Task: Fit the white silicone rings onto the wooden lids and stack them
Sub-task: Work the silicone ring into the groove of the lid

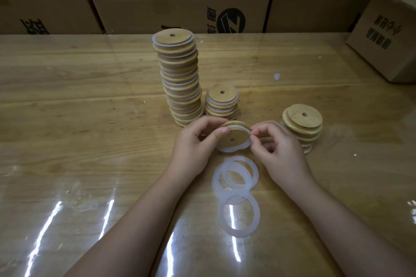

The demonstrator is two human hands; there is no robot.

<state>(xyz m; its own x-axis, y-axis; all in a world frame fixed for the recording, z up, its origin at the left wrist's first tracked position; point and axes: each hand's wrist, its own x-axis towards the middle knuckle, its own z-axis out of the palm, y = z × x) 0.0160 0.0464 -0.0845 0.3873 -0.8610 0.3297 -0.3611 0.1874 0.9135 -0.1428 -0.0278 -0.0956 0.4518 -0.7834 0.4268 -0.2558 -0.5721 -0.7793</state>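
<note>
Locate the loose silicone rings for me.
Head view, centre: the loose silicone rings lie on the table, just nearer than the lid held by left hand and right hand.

Pale tan wooden lids (302, 115), translucent white rings (238, 216), brown cartons (180, 7) (black print), wood-grain table (90, 96)

Left hand (193, 141) and right hand (276, 148) hold a wooden lid (236, 136) over the table (90, 96).
Left grips the lid's rim; right pinches the white silicone ring (225, 149) at its edge. From the lid: tall stack (180, 78) at 11 o'clock, short stack (221, 103) at 12, third stack (301, 126) at 2, loose rings (216, 183) at 6.
</note>
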